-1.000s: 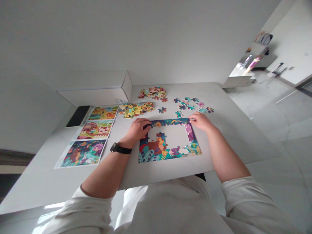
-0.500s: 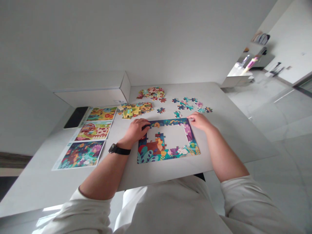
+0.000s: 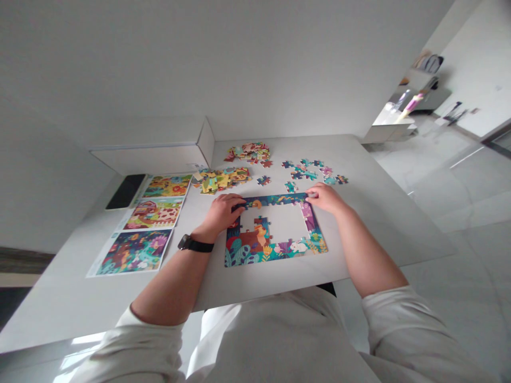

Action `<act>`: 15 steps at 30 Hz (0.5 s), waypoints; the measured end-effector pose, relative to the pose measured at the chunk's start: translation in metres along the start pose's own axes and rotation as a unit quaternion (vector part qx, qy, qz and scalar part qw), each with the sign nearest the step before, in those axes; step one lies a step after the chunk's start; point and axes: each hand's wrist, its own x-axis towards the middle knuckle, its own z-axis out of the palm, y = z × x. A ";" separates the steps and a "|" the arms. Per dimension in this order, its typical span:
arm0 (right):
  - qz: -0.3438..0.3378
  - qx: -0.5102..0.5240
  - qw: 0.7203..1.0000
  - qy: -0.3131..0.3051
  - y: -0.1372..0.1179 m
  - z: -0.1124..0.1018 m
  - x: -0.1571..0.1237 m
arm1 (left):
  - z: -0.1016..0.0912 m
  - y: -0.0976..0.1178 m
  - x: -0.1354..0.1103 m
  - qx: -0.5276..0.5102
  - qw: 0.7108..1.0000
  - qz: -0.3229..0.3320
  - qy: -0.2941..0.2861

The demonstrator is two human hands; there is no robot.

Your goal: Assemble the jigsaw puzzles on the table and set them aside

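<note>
**Left hand [image 3: 223,214] and right hand [image 3: 328,199] at the far corners of a puzzle [image 3: 284,248]**

The puzzle lies flat on the pale table [image 3: 379,223], close to the person's body, with a large gap in its middle. Along its near side are leaves, flowers and a white rabbit; an orange animal sits left of the gap.

The left hand, with a dark watch [image 3: 186,243] at the wrist, rests at the puzzle's far left corner, fingers bent and thumb over the edge. The right hand has its fingertips together at the far right corner. Whether either one grips a piece or only presses, I cannot tell.

Left of the puzzle lies a sheet [image 3: 154,214] with three colored pictures, a dark phone [image 3: 126,191] just beside it. Beyond the puzzle, to the left, is a white box [image 3: 151,158]. Past its far edge lie a yellowish pile [image 3: 223,181], a mixed pile [image 3: 249,152] farther back, a single piece [image 3: 263,181], and, toward the right, scattered teal and purple pieces [image 3: 310,174].
</note>
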 end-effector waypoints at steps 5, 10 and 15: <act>-0.010 0.000 1.000 0.002 0.000 0.001 0.000 | -0.001 0.001 0.000 -0.001 1.000 -0.005 -0.002; -0.005 0.005 1.000 -0.005 -0.002 0.001 0.001 | -0.001 0.001 0.000 0.002 1.000 -0.009 0.004; -0.007 0.005 1.000 -0.010 -0.005 0.003 0.003 | 0.000 0.000 -0.001 0.005 1.000 -0.012 0.001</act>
